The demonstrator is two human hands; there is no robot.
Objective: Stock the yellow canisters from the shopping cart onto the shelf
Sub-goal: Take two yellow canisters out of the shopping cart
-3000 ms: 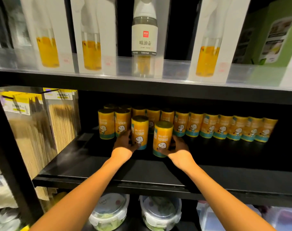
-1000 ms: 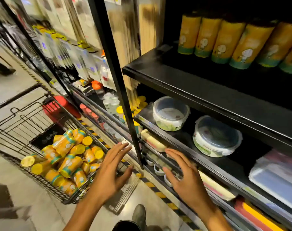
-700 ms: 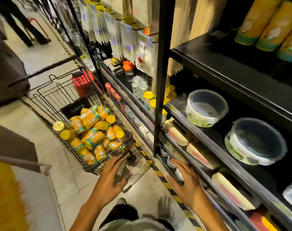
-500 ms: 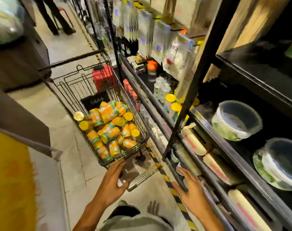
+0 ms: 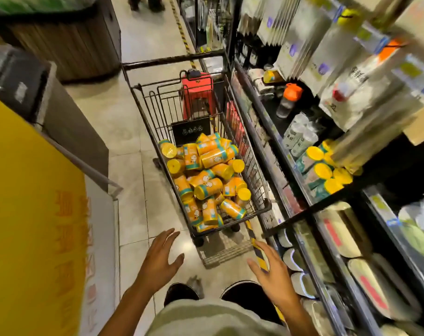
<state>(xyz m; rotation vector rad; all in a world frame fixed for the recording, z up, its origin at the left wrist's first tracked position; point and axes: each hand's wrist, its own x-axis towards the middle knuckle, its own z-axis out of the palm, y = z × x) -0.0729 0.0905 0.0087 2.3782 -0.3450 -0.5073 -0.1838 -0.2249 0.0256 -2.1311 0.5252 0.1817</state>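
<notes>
A black wire shopping cart (image 5: 143,110) stands in the aisle ahead of me, holding a heap of several yellow canisters (image 5: 207,178) with teal bands lying on their sides. My left hand (image 5: 158,259) hovers empty with fingers spread, just short of the cart's near end. My right hand (image 5: 272,275) is also empty with straight fingers, low beside the shelving on the right. The shelf row where canisters stand is out of view.
Black shelving (image 5: 293,173) runs along the right, with yellow-lidded jars (image 5: 323,170), hanging packets and boxed goods. A red stool (image 5: 198,93) sits in the cart's far end. A yellow display panel (image 5: 29,214) and dark bins crowd the left. Tiled floor lies between.
The view swung from the shelf down to the cart. Both hands left the shelved canisters and now hover empty near the cart's front end.
</notes>
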